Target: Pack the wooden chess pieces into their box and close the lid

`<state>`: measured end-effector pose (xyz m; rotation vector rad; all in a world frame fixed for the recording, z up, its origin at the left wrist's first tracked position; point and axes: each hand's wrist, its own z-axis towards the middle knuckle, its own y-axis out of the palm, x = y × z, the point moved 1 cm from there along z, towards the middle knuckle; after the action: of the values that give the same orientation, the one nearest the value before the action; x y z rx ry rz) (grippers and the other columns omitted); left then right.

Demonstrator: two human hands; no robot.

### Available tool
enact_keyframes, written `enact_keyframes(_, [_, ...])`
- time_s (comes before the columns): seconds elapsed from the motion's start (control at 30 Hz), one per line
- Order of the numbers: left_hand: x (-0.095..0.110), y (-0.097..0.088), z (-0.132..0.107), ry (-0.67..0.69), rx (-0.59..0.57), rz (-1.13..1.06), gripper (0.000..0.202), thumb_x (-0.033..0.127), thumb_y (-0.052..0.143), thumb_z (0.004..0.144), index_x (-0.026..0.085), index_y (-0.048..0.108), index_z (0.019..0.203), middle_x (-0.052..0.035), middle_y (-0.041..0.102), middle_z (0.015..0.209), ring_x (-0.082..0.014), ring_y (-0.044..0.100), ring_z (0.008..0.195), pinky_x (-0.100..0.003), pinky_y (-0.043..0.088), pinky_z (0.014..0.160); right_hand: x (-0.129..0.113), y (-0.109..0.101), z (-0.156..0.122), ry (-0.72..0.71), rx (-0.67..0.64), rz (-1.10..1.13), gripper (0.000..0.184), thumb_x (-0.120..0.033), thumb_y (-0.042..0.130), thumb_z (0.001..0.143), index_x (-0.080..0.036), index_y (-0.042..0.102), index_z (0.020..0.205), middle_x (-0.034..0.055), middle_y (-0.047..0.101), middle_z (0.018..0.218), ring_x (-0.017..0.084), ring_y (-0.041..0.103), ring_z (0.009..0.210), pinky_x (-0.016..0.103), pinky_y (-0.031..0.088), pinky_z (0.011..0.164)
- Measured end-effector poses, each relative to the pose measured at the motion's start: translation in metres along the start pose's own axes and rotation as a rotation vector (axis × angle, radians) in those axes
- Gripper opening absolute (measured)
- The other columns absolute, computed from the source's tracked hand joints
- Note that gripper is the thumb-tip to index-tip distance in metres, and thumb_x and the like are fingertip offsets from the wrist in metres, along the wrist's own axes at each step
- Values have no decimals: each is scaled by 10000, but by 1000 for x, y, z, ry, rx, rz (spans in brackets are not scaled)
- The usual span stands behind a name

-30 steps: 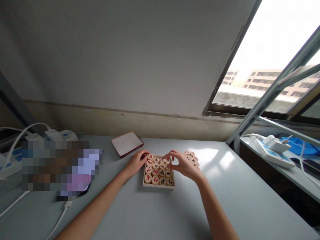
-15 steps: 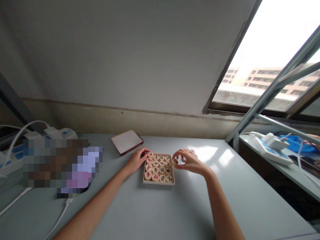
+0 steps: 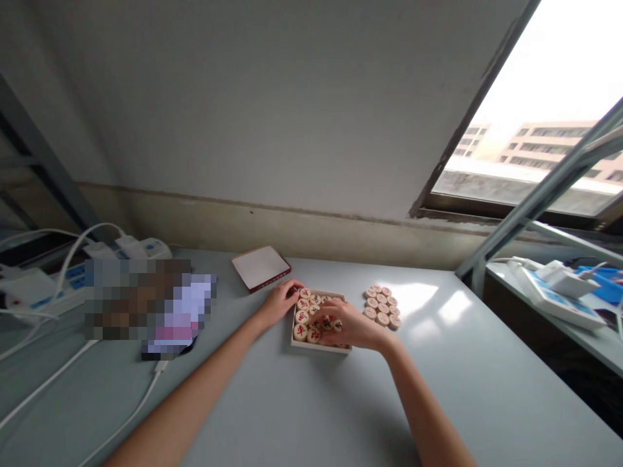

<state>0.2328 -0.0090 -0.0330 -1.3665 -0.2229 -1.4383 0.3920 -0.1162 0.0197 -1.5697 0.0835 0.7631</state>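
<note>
A shallow light wooden tray (image 3: 317,346) holds round wooden Chinese chess pieces (image 3: 302,317) with red and black characters, packed in rows. My right hand (image 3: 351,327) is over the tray's right half, its fingers down among the pieces and hiding part of them. Whether it grips one is hidden. My left hand (image 3: 278,303) lies against the tray's upper left corner, its fingertips at the rim. A loose group of several matching pieces (image 3: 382,307) lies flat on the grey table to the right of the tray.
A white box with a dark red edge (image 3: 260,267) lies beyond the tray. To the left is a pixelated object (image 3: 150,308), with a power strip (image 3: 48,288) and white cables (image 3: 117,405) nearby. Another power strip (image 3: 557,295) sits on a lower shelf at right.
My right hand has moved left from beside the tray to over its right half. The view has turned, so the loose pieces now show fully. My left hand stays at the tray.
</note>
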Motion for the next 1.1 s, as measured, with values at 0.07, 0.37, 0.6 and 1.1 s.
enact_keyframes(0.07, [1,0,0,3,6,2,165,181,414,758,155,552,846,-38,599,852,-153,539,825,-262,409,786,-4,10,7,-24,2,-16,268,-244,613,674,-241,588,941,14,575,913,165,506,865,276,382,776])
enact_keyframes(0.37, [0,-1,-1,-10,-19,24,177,175,405,772,144,546,874,-49,596,883,-150,539,836,-254,414,773,22,-23,-25,202,14,49,196,-282,560,682,-228,565,870,13,567,826,143,497,719,251,397,636])
enact_keyframes(0.6, [-3,0,-1,-16,5,47,170,144,411,761,153,551,858,-38,600,875,-142,538,837,-254,417,779,68,-26,-49,400,-28,74,234,-192,527,595,-214,533,828,-35,458,601,109,426,547,220,336,485])
enact_keyframes(1.1, [0,-1,-2,-9,12,19,169,117,421,734,142,550,841,-42,598,867,-152,541,839,-258,409,791,10,10,34,68,234,-303,341,-237,476,787,-320,502,1117,38,522,1126,220,465,1016,392,351,810])
